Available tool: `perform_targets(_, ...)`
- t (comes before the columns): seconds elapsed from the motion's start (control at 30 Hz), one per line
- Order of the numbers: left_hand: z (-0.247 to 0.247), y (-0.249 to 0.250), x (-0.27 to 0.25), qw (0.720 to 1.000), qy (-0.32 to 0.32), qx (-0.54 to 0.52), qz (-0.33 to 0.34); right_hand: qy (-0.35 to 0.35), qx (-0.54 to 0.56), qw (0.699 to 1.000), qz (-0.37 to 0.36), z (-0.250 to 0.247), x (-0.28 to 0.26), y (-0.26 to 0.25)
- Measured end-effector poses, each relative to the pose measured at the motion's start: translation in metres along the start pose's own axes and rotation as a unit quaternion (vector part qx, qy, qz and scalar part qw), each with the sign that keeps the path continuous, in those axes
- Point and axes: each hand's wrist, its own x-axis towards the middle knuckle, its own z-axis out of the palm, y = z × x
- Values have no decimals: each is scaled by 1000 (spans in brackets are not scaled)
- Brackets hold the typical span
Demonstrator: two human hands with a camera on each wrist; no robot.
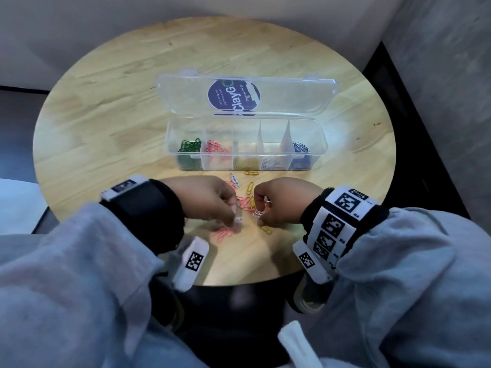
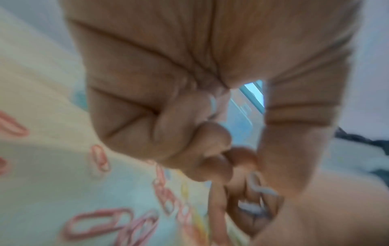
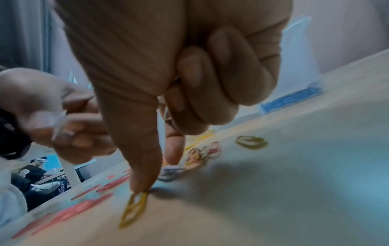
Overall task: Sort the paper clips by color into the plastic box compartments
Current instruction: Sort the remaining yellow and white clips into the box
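A clear plastic box (image 1: 317, 155) stands open mid-table, holding green, pink, yellow, white and blue clips in separate compartments. Loose pink clips (image 1: 223, 233), yellow clips (image 1: 249, 187) and white clips (image 1: 234, 179) lie in front of it. My left hand (image 1: 235, 221) pinches a few white clips (image 2: 260, 188) just above the pink pile. My right hand (image 1: 259, 217) keeps white clips (image 1: 267, 200) in its curled fingers. Its thumb and index finger reach down around a white clip (image 1: 257, 214) on the table, and the thumb tip touches a yellow clip (image 3: 134, 209).
The round wooden table (image 1: 106, 123) has a near edge close below my wrists. The box lid (image 1: 244, 94) lies open behind the box, bearing a dark sticker. Walls rise behind and to the right. People sit in the background of the right wrist view.
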Motion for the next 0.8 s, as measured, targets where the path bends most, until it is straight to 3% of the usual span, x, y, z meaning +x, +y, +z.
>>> perform_targets(0.07, -10, -6, -4, 989, 33, -143, 10, 8, -5, 1000, -1, 0, 0, -1)
perform_targets(0.13, -17, -13, -6, 960, 65, -272, 8, 15, -8, 1000, 0, 0, 0, -1)
perform_targets(0.27, -24, -17, -4, 900, 80, -428, 14, 9, -16, 1000, 1, -1, -1, -3)
perform_targets(0.6, -24, -17, -4, 834, 78, -546, -12, -28, -5, 999, 16, -2, -3, -4)
perform_targets(0.7, -24, -14, -4, 839, 81, -538, -14, -34, 39, 998, 17, -3, -3, 1)
perform_targets(0.8, -21, -14, 0, 869, 102, -483, -34, -43, 108, 993, 32, -10, -2, 9)
